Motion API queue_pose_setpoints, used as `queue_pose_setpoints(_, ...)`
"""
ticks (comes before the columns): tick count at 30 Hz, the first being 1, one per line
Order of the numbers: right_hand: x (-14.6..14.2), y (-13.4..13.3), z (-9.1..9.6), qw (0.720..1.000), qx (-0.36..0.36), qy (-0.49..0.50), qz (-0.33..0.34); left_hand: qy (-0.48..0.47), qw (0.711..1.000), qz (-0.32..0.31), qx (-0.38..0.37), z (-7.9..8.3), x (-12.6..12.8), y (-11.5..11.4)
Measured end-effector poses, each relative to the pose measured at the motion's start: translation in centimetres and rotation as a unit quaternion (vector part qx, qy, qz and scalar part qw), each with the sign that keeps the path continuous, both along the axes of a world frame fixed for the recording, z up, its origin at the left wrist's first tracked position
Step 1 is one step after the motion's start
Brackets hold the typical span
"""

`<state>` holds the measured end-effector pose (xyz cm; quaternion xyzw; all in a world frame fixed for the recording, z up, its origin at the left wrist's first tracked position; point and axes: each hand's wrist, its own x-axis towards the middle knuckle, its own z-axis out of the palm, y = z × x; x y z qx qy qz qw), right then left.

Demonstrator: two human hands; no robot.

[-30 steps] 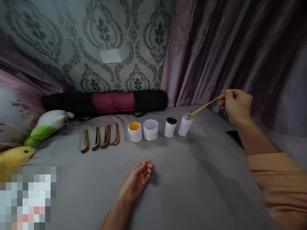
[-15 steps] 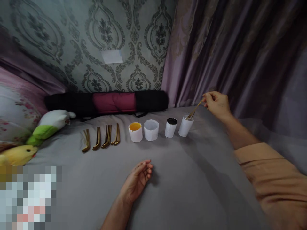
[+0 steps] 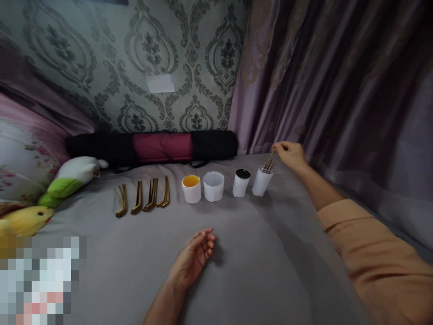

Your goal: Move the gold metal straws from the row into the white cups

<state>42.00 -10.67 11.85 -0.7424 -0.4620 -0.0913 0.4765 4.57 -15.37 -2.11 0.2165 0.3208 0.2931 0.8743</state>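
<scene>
My right hand (image 3: 289,155) pinches the top of a thin gold straw (image 3: 269,160), whose lower end stands inside the rightmost white-wrapped cup (image 3: 262,179). Left of that cup stand a black-topped cup (image 3: 241,182), a wider white cup (image 3: 213,185) and a cup with a yellow inside (image 3: 191,188). Further left, several bent gold straws (image 3: 144,197) lie in a row on the grey sheet. My left hand (image 3: 194,256) rests on its side on the sheet in front of the cups, fingers loosely curled and apart, holding nothing.
A black and maroon rolled mat (image 3: 152,146) lies along the patterned wall. Green-white (image 3: 72,176) and yellow (image 3: 22,221) plush toys sit at the left by a floral pillow (image 3: 20,153). Purple curtains (image 3: 338,81) hang on the right.
My right hand has moved left and down toward the rightmost cup, and the gold straw has swung from a long slant to nearly upright, sinking deeper into the cup. The left hand has stayed put.
</scene>
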Motion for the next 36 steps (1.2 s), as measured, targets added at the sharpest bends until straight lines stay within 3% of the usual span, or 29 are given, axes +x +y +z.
queue_pose_setpoints(15, 0.3, 0.6, -2.4, 0.993, -0.01, 0.109, 0.033, -0.007, 1.0, 0.0, 0.005, -0.2, -0.1, 0.1)
queue_pose_setpoints(36, -0.7, 0.4, -2.7, 0.967, -0.038, 0.251, 0.009, 0.0, 1.0, -0.002, 0.007, -0.3, 0.0, 0.1)
